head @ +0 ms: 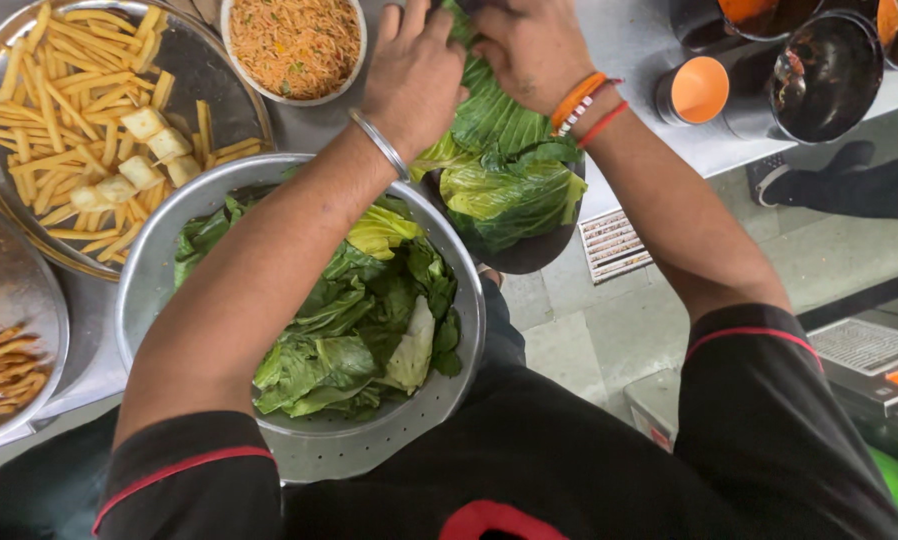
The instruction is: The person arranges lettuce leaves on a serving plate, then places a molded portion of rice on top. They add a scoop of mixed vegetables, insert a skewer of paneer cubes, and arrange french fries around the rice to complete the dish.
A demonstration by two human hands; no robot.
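Black shirt with red trim fills the near edge. Above it, the colander (149,290) holds plenty of loose green leaves (359,320). Both hands press leaves onto a dark plate (529,255): left hand (414,75) flat on the leaf pile (499,170), right hand (529,50) curled over its far end. Plate looks mostly lined; far edge hidden. Fries tray (89,110) sits left of the grip, noodle bowl (294,45) beside it.

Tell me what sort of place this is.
Probably a commercial kitchen or food stall. A large perforated steel bowl of green leaves sits beside a wide steel tray of fried potato sticks and a white bowl of orange noodles, while both hands lay leaves on a dark plate.
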